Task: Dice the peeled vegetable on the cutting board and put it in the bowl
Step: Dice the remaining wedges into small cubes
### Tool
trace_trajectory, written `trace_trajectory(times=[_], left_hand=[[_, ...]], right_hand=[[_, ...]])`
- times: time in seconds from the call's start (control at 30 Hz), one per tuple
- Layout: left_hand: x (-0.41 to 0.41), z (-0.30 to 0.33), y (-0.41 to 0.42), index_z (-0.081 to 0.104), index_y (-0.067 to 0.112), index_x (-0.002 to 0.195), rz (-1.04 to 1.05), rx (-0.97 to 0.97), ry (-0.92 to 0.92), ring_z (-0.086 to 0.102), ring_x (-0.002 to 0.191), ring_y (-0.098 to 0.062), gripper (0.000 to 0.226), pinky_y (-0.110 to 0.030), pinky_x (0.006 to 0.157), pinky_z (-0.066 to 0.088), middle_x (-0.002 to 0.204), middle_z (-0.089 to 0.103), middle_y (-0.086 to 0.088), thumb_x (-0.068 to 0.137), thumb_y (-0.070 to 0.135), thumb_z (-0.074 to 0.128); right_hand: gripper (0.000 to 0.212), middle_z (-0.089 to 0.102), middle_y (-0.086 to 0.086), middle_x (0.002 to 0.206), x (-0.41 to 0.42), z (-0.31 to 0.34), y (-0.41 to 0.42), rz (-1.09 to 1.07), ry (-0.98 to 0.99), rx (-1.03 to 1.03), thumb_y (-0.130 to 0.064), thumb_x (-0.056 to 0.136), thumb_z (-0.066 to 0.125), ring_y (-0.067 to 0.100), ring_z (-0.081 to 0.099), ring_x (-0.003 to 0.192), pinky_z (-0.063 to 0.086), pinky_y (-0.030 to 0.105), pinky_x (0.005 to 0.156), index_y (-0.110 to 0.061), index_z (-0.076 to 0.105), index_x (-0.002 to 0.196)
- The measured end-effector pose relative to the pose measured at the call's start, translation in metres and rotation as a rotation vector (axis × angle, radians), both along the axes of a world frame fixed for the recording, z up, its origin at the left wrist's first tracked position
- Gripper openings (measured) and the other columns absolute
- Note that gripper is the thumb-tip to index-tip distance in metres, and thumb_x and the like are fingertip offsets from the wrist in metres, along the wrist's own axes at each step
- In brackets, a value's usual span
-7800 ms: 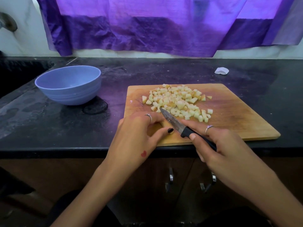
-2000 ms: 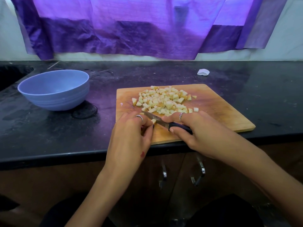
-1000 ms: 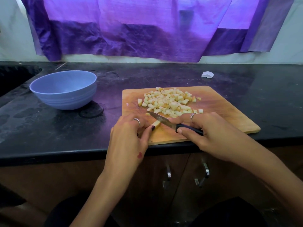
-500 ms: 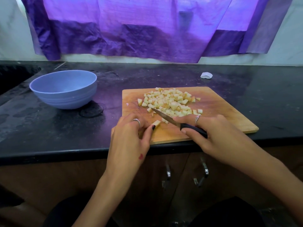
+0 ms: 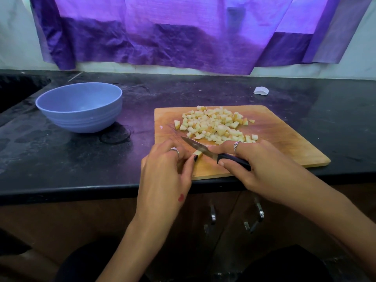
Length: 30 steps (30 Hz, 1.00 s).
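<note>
Blue bowl (image 5: 79,106) sits empty (dice (image 5: 213,125) heaped on board (image 5: 284,143)); right hand (image 5: 262,169) grips knife (image 5: 205,150), left hand (image 5: 164,171) pinches piece (image 5: 197,153).

A wooden cutting board (image 5: 284,143) lies on the black bench (image 5: 61,159), with diced pieces (image 5: 213,125) heaped at its twelve o'clock side. The left hand (image 5: 164,171) pinches one remaining piece (image 5: 197,153) near the board's seven o'clock corner. The right hand (image 5: 262,165) holds a knife (image 5: 200,148), blade pointing to ten o'clock. A blue bowl (image 5: 81,117) stands at the board's nine o'clock.
</note>
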State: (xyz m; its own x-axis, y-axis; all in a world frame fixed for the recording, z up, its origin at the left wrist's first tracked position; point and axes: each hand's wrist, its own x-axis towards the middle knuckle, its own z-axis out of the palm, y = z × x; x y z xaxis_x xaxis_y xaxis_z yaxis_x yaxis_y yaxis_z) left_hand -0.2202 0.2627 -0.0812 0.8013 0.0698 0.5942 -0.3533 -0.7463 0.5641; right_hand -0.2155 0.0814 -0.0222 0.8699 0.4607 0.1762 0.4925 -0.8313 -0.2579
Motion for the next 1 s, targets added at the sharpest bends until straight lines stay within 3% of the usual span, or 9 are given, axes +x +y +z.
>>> trace_trajectory(times=[0.2,0.3,0.43,0.53,0.7,0.9,1.0], left_hand=[[-0.001,-0.001,-0.002,0.069,0.016,0.074,0.011,-0.001,-0.009,0.053,0.083,-0.013,0.013,-0.044,0.073,0.049,0.083,0.061,0.009,0.086,0.022,0.067],[-0.001,0.0,-0.002,0.071,0.017,0.078,0.005,-0.003,-0.002,0.052,0.084,-0.008,0.012,-0.04,0.075,0.049,0.086,0.062,0.011,0.086,0.024,0.067],[0.0,0.001,-0.001,0.07,0.017,0.077,0.017,0.012,-0.004,0.053,0.084,-0.009,0.014,-0.036,0.075,0.049,0.086,0.063,0.009,0.086,0.026,0.066],[0.0,0.002,-0.002,0.069,0.018,0.074,0.022,-0.005,0.005,0.054,0.083,-0.011,0.014,-0.038,0.076,0.049,0.085,0.063,0.008,0.085,0.026,0.067],[0.001,0.0,-0.002,0.067,0.016,0.071,0.031,-0.023,0.012,0.054,0.078,-0.013,0.022,-0.038,0.073,0.049,0.081,0.062,0.005,0.086,0.033,0.066],[0.003,0.0,-0.002,0.068,0.015,0.072,0.033,-0.03,-0.004,0.057,0.077,-0.016,0.021,-0.037,0.071,0.048,0.08,0.063,0.004,0.085,0.032,0.068],[0.002,0.001,-0.001,0.072,0.017,0.077,0.028,-0.029,-0.002,0.057,0.082,-0.015,0.015,-0.035,0.074,0.048,0.084,0.065,0.006,0.085,0.029,0.067]], right_hand=[[0.039,0.05,-0.01,0.086,-0.009,0.0,0.002,0.001,-0.125,-0.164,-0.045,0.098,0.033,0.012,0.049,0.078,0.036,0.028,0.062,-0.05,0.029,0.137],[0.038,0.058,-0.007,0.096,-0.008,-0.002,0.002,-0.01,-0.117,-0.121,-0.043,0.098,0.035,0.013,0.052,0.08,0.037,0.029,0.065,-0.049,0.033,0.135],[0.035,0.052,-0.01,0.087,-0.008,-0.006,0.002,-0.008,-0.1,-0.101,-0.041,0.097,0.041,0.003,0.04,0.064,0.037,0.029,0.063,-0.047,0.039,0.132],[0.035,0.057,-0.007,0.093,-0.012,-0.006,-0.004,-0.018,-0.081,-0.089,-0.041,0.097,0.041,0.007,0.045,0.072,0.041,0.03,0.066,-0.048,0.04,0.131],[0.038,0.041,-0.014,0.069,-0.022,-0.006,-0.017,-0.053,-0.175,-0.103,-0.041,0.098,0.041,0.007,0.04,0.063,0.033,0.025,0.053,-0.044,0.035,0.135],[0.012,0.056,-0.003,0.08,-0.026,-0.012,-0.01,-0.003,-0.151,0.042,-0.039,0.097,0.043,0.015,0.053,0.073,0.046,0.033,0.062,-0.033,0.036,0.104],[0.014,0.048,-0.009,0.073,-0.026,-0.014,-0.005,0.029,-0.138,0.012,-0.038,0.098,0.042,0.009,0.047,0.067,0.038,0.025,0.054,-0.037,0.028,0.096]])
